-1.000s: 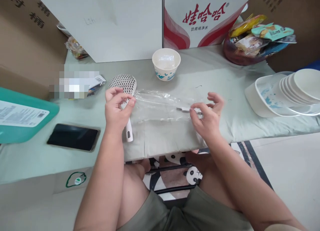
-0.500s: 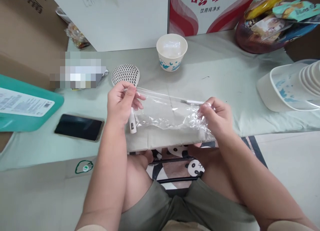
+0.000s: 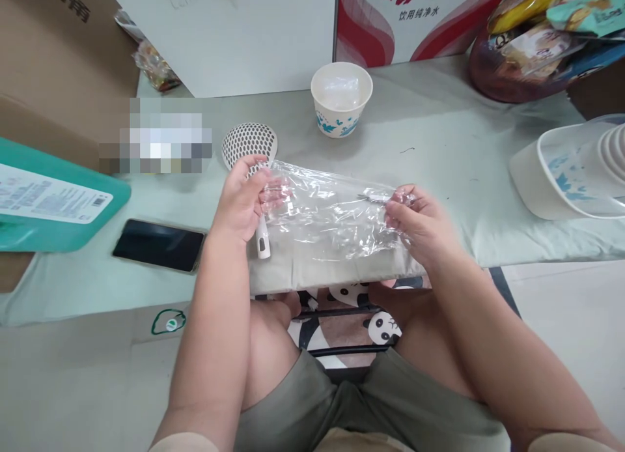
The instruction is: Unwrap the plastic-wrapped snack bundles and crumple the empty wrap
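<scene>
Between my two hands hangs a thin, crinkled sheet of clear plastic film (image 3: 327, 211). My left hand (image 3: 247, 201) pinches its left end, with some fingers behind the film. The right end is gripped by my right hand (image 3: 417, 221), thumb against fingers. Past my left hand lies a white perforated skimmer (image 3: 250, 142), its handle (image 3: 263, 237) showing below the fingers. A slim pointed tool (image 3: 374, 198) shows by my right fingertips; I cannot tell whether it is held or lies behind the film. Beyond stands a paper bowl (image 3: 339, 113) with clear plastic inside.
A phone (image 3: 159, 245) lies left of my left arm, near a green bottle (image 3: 58, 201). At right is a white container (image 3: 541, 178) with stacked paper cups. Boxes (image 3: 263, 35) stand at the back; a bowl of packaged snacks (image 3: 508, 81) is at back right.
The film has opened out into a broader sheet, and more of it covers my left fingers. The whole view has shifted slightly; the table things have stayed put.
</scene>
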`<action>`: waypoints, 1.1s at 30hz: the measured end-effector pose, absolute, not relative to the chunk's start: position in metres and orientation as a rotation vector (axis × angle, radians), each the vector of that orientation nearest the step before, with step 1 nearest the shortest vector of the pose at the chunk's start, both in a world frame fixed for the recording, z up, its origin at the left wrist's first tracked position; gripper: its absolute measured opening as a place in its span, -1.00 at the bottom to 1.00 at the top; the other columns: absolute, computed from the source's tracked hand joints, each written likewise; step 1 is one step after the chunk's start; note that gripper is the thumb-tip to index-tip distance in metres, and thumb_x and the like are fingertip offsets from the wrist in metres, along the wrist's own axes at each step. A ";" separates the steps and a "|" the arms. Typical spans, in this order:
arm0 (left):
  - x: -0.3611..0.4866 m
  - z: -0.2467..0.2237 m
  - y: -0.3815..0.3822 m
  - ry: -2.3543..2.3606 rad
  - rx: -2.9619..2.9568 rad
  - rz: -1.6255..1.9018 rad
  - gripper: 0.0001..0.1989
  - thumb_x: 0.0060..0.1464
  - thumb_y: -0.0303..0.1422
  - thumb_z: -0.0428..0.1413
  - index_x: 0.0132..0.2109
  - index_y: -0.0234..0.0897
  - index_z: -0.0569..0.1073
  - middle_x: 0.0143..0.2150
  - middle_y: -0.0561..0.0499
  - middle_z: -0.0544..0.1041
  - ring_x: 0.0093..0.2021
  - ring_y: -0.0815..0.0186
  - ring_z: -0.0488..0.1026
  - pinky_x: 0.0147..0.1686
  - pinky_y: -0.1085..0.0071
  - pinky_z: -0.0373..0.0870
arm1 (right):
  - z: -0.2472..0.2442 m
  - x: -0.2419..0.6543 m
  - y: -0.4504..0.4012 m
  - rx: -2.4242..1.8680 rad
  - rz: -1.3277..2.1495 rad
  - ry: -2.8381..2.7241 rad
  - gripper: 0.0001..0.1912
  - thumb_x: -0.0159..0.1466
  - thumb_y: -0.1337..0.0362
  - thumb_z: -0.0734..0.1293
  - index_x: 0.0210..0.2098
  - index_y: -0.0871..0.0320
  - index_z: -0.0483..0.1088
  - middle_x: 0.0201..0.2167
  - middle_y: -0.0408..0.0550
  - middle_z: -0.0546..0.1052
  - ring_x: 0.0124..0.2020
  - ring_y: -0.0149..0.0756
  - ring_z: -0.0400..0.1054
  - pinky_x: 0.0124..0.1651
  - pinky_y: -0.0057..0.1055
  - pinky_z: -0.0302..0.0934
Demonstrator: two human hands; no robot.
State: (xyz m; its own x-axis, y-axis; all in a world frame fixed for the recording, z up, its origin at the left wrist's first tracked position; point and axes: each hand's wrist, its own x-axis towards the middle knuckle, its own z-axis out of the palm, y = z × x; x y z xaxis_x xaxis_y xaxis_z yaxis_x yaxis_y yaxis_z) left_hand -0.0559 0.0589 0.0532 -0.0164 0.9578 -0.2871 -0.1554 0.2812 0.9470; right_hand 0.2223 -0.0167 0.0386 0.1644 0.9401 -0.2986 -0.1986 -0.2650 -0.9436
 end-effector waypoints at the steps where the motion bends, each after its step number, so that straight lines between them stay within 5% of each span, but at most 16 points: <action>1: -0.057 0.053 0.058 1.220 0.864 1.020 -0.44 -0.18 -0.26 0.42 -0.01 -0.08 0.41 -0.35 0.00 0.65 -0.45 0.22 0.62 -0.51 0.41 0.49 | 0.039 0.223 -0.015 -1.357 1.317 -0.748 -0.58 -0.01 0.19 0.60 -0.38 0.08 0.29 -0.55 -0.30 0.35 -0.54 -0.52 0.27 -0.49 -0.54 0.19; 5: -0.056 0.050 0.055 1.188 0.927 0.951 -0.07 -0.34 -0.57 0.43 0.22 0.01 0.34 -0.24 0.02 0.65 -0.44 0.26 0.61 -0.44 0.40 0.53 | 0.040 0.225 -0.013 -1.328 1.375 -0.599 -0.43 -0.04 0.10 0.63 -0.21 0.03 0.28 -0.41 -0.29 0.43 -0.38 -0.43 0.46 -0.37 -0.50 0.37; 8: -0.052 0.047 0.058 1.254 0.915 1.088 -0.16 -0.25 -0.62 0.39 0.18 0.00 0.37 -0.24 0.04 0.63 -0.43 0.32 0.60 -0.42 0.44 0.52 | 0.039 0.226 -0.015 -1.329 1.498 -0.647 -0.29 -0.03 0.08 0.63 0.01 -0.03 0.26 -0.32 -0.26 0.47 -0.36 -0.37 0.49 -0.34 -0.40 0.43; 12: -0.055 0.043 0.065 1.295 0.851 1.258 -0.36 -0.17 -0.63 0.34 0.05 -0.07 0.41 -0.26 0.05 0.63 -0.36 0.32 0.62 -0.34 0.46 0.56 | 0.033 0.226 -0.016 -1.339 1.564 -0.772 -0.13 -0.05 0.24 0.62 0.18 -0.01 0.22 -0.43 -0.31 0.45 -0.48 -0.42 0.38 -0.42 -0.43 0.32; 16: -0.060 0.042 0.065 1.264 0.831 1.104 -0.64 -0.17 -0.63 0.31 -0.19 -0.25 0.52 -0.25 -0.03 0.64 -0.29 0.33 0.63 -0.31 0.51 0.57 | 0.028 0.226 -0.012 -1.338 1.406 -0.687 -0.44 -0.08 0.29 0.60 -0.11 0.07 0.39 -0.48 -0.30 0.45 -0.52 -0.48 0.30 -0.42 -0.44 0.26; 20: -0.056 0.044 0.060 1.275 0.884 1.006 -0.82 -0.13 -0.60 0.26 -0.38 -0.27 0.45 -0.31 -0.02 0.64 -0.33 0.36 0.62 -0.41 0.57 0.54 | 0.029 0.223 -0.009 -1.311 1.381 -0.638 -0.60 -0.05 0.23 0.59 -0.43 0.10 0.29 -0.41 -0.20 0.55 -0.39 -0.44 0.45 -0.34 -0.47 0.33; 27: -0.050 0.047 0.061 1.379 0.902 0.922 -0.80 -0.01 -0.52 0.16 -0.28 -0.14 0.35 -0.51 0.15 0.49 -0.72 0.45 0.34 -0.76 0.59 0.14 | 0.028 0.222 -0.012 -1.484 1.371 -0.741 -0.60 0.12 0.01 0.52 -0.20 0.05 0.37 -0.63 -0.28 0.43 -0.69 -0.45 0.23 -0.63 -0.48 0.05; 33: -0.057 0.052 0.060 1.204 0.890 0.991 -0.85 -0.04 -0.51 0.21 -0.37 -0.20 0.39 -0.56 0.12 0.47 -0.67 0.47 0.37 -0.69 0.61 0.26 | 0.028 0.227 -0.009 -1.245 1.324 -0.667 -0.56 0.05 -0.02 0.58 -0.23 0.03 0.41 -0.72 -0.38 0.21 -0.72 -0.49 0.08 -0.64 -0.48 -0.02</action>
State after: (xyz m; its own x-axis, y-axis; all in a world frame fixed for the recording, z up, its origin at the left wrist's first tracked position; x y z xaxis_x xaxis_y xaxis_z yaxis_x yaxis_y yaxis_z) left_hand -0.0571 0.0601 0.0521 0.0780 0.9444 -0.3193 -0.1314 0.3272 0.9358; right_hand 0.2269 -0.0094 0.0283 0.2040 0.9397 -0.2747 -0.3381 -0.1957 -0.9205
